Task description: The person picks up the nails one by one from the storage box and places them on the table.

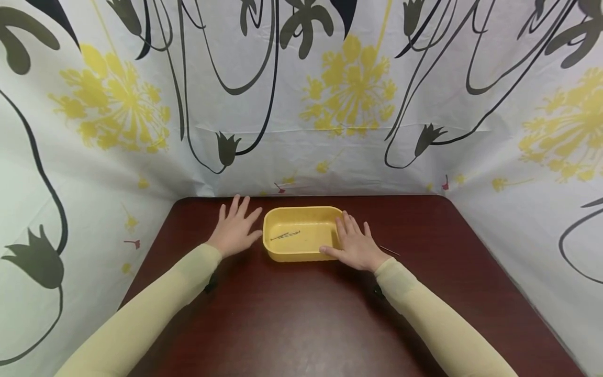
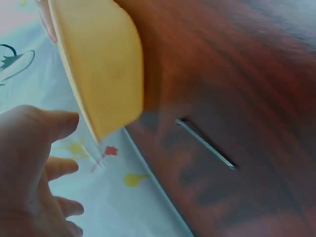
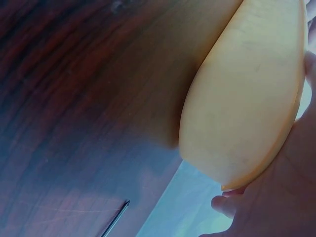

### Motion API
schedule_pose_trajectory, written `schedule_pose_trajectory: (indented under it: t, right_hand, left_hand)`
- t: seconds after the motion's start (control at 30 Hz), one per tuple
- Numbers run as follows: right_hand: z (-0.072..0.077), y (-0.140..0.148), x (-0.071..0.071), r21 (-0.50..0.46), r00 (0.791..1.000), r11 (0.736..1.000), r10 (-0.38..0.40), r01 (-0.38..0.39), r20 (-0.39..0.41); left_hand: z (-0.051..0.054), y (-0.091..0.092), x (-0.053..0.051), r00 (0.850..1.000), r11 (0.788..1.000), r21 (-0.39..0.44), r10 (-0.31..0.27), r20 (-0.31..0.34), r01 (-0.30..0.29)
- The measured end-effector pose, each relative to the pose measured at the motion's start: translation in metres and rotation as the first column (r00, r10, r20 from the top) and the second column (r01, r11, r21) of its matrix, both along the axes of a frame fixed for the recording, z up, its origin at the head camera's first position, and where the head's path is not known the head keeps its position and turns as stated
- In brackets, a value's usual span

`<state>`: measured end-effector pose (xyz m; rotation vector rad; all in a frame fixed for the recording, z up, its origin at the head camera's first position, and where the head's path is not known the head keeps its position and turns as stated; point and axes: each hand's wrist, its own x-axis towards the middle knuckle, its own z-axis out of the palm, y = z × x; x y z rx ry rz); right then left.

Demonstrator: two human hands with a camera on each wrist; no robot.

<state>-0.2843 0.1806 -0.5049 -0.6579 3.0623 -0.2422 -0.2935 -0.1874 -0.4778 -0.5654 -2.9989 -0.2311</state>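
A yellow plastic tray (image 1: 303, 256) stands at the far part of the table, with a few thin nails (image 1: 285, 235) lying inside on its left. My left hand (image 1: 235, 229) is spread just left of the tray, its thumb close to the rim; it holds nothing. Over the tray's right rim rests my right hand (image 1: 355, 243), fingers extended, thumb on the front rim. One loose nail (image 1: 390, 251) lies on the table right of that hand. Another nail (image 2: 206, 143) shows on the table in the left wrist view; in the head view it is hidden.
The dark red-brown table (image 1: 297, 314) has rounded far corners. A white cloth (image 1: 292, 115) with yellow and grey flower prints hangs behind it and along both sides.
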Motion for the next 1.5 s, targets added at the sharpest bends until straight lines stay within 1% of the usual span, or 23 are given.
schedule_pose_trajectory:
  t: [0.17, 0.27, 0.4, 0.53, 0.63, 0.73, 0.87, 0.97, 1.07, 1.2, 1.37, 1.5]
  right_hand:
    - [0.000, 0.000, 0.000, 0.003, 1.000, 1.000, -0.001, 0.001, 0.012]
    - [-0.001, 0.000, -0.002, 0.012, 1.000, 1.000, -0.004, 0.004, 0.020]
    - [-0.001, 0.002, -0.003, 0.014, 1.000, 1.000, -0.006, 0.005, 0.022]
    - [-0.002, 0.002, -0.002, 0.009, 1.000, 1.000, -0.008, 0.008, 0.028]
    - [-0.004, 0.002, -0.001, 0.016, 0.999, 1.000, -0.010, 0.010, 0.044]
    - [-0.006, 0.001, -0.001, 0.022, 0.999, 1.000, -0.008, 0.007, 0.053]
    - [-0.004, 0.002, -0.002, 0.024, 0.999, 1.000, -0.009, 0.008, 0.048]
    - [-0.002, 0.002, -0.004, 0.023, 0.999, 1.000, -0.007, 0.006, 0.039]
    - [0.000, 0.002, -0.005, 0.018, 0.999, 1.000, -0.002, 0.002, 0.038]
    - [0.001, 0.001, -0.005, 0.010, 0.999, 1.000, -0.003, 0.003, 0.044]
    - [0.001, 0.001, -0.003, -0.003, 0.999, 1.000, 0.000, 0.000, 0.049]
    - [0.001, 0.000, -0.002, -0.003, 0.999, 1.000, -0.001, 0.001, 0.049]
  left_hand:
    - [0.007, 0.018, -0.003, 0.998, 0.998, -0.037, -0.047, 0.038, 0.048]
    - [0.011, 0.031, -0.005, 0.996, 0.995, -0.052, -0.077, 0.045, 0.079]
    - [0.014, 0.051, -0.010, 0.992, 0.990, -0.073, -0.116, 0.049, 0.119]
    - [0.014, 0.067, -0.014, 0.987, 0.983, -0.102, -0.151, 0.050, 0.156]
    - [0.012, 0.077, -0.018, 0.983, 0.976, -0.126, -0.172, 0.067, 0.180]
    - [0.011, 0.084, -0.022, 0.975, 0.966, -0.143, -0.204, 0.084, 0.215]
    - [0.010, 0.093, -0.028, 0.965, 0.952, -0.161, -0.251, 0.081, 0.261]
    - [0.010, 0.098, -0.033, 0.963, 0.951, -0.162, -0.251, 0.093, 0.264]
    - [0.010, 0.101, -0.040, 0.967, 0.957, -0.158, -0.225, 0.122, 0.243]
    - [0.008, 0.101, -0.049, 0.967, 0.967, -0.124, -0.202, 0.153, 0.221]
    - [0.002, 0.099, -0.057, 0.966, 0.976, -0.086, -0.182, 0.183, 0.201]
    - [-0.008, 0.100, -0.062, 0.967, 0.975, -0.104, -0.172, 0.188, 0.194]
